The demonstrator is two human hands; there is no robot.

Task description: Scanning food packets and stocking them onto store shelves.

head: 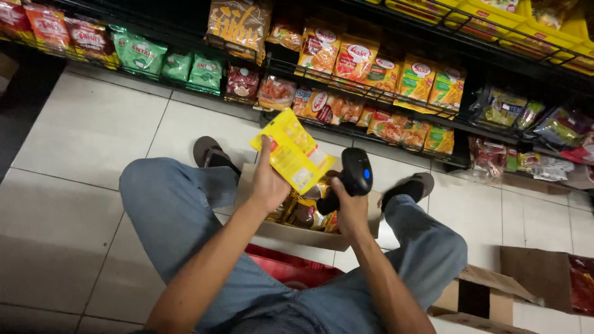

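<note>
Gripping a yellow packet, the left hand faces the right hand's clasped black scanner.

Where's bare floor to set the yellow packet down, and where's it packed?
Free: white floor tiles left of the left knee, bordered by the bottom shelf; a smaller patch right of the right foot. Crowded: the cardboard box between the legs, where left hand holds the yellow packet and right hand the scanner.

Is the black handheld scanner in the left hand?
No, the right hand grips the black handheld scanner, while the left hand holds a flat yellow packet.
</note>
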